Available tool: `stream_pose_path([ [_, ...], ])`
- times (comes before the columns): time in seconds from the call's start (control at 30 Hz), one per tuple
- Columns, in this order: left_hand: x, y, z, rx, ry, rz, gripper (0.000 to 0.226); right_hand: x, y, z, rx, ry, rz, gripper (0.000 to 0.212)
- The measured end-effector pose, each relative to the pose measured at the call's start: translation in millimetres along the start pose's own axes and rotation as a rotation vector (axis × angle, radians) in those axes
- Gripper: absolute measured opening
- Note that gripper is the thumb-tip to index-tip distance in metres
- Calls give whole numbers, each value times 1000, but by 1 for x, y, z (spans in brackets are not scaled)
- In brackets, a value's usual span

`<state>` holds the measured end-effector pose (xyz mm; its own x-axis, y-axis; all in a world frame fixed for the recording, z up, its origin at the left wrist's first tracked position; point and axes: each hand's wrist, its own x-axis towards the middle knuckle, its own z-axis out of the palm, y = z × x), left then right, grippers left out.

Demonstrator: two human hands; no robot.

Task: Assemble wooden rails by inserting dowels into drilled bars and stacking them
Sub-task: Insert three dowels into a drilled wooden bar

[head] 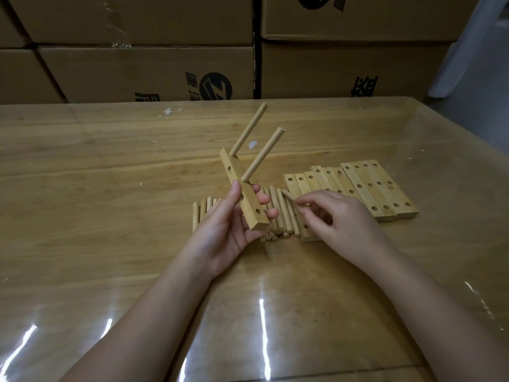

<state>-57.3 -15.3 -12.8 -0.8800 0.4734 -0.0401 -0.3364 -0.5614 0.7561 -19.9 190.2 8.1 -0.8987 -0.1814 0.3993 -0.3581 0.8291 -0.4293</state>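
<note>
bar (245,194) in left hand (228,227), right hand (338,216) pinching dowel (289,196)

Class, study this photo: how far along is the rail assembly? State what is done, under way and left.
Done: two dowels stand in the drilled bar held by the left hand. Under way: the right hand pinches another dowel at the dowel pile. Left: open holes on that bar, the row of unused bars, and all stacking.
</note>
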Motion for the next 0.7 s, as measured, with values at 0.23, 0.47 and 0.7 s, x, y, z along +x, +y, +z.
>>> stream_pose_path([
  [0.23,-2,3,4,-52,-111,15,50,6,2,-9,854,214,496,18],
  [0.47,0,2,4,-31,-99,23,36,8,4,-14,1510,201,565,25],
  [0.7,1,3,3,-31,-122,17,43,9,2,-13,1626,179,573,19],
])
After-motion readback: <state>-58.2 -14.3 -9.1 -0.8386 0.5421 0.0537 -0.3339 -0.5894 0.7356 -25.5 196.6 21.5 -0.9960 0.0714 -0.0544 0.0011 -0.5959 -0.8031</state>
